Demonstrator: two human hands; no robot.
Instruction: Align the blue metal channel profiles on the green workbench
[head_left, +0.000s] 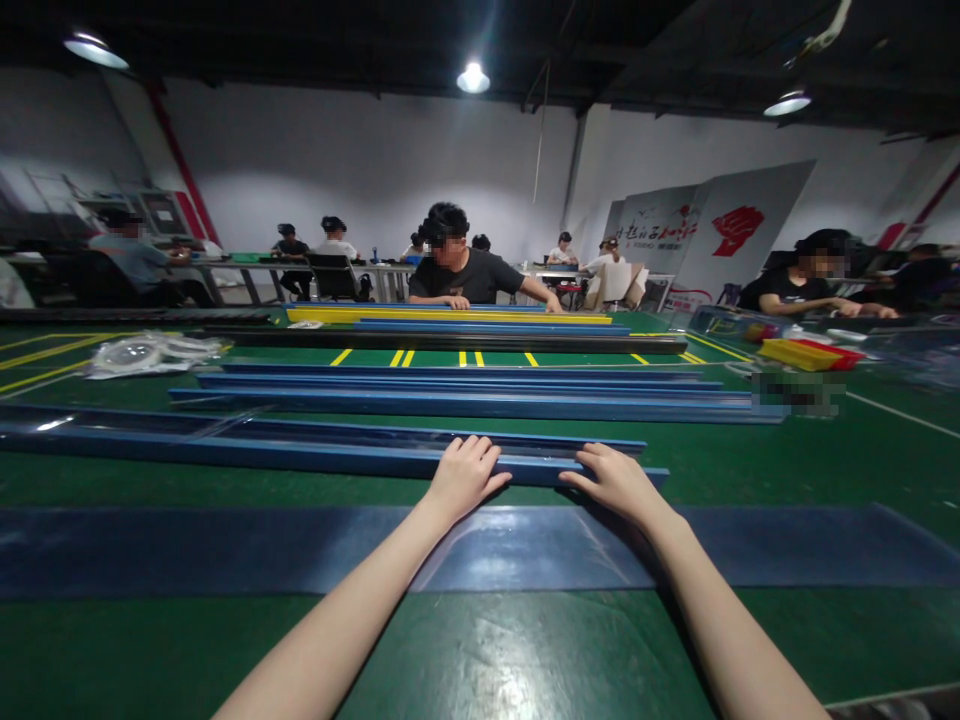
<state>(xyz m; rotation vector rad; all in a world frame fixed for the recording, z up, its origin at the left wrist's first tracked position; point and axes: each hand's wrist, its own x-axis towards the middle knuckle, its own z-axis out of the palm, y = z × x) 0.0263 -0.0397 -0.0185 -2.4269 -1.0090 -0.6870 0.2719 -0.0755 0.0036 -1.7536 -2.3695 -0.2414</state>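
Just beyond the clear plastic strip (525, 548) is laid a long, glossy blue channel rail (330, 460) with raised walls along both edges; its near wall is touched by the left hand (466, 475) and the right hand (616, 482), thumbs spread; whether it is firmly grasped cannot be told; farther beyond the strip are set other blue rails (480, 403), a black rail (450, 341) and a yellow rail (450, 314); the strip is partly hidden by both forearms (360, 615).
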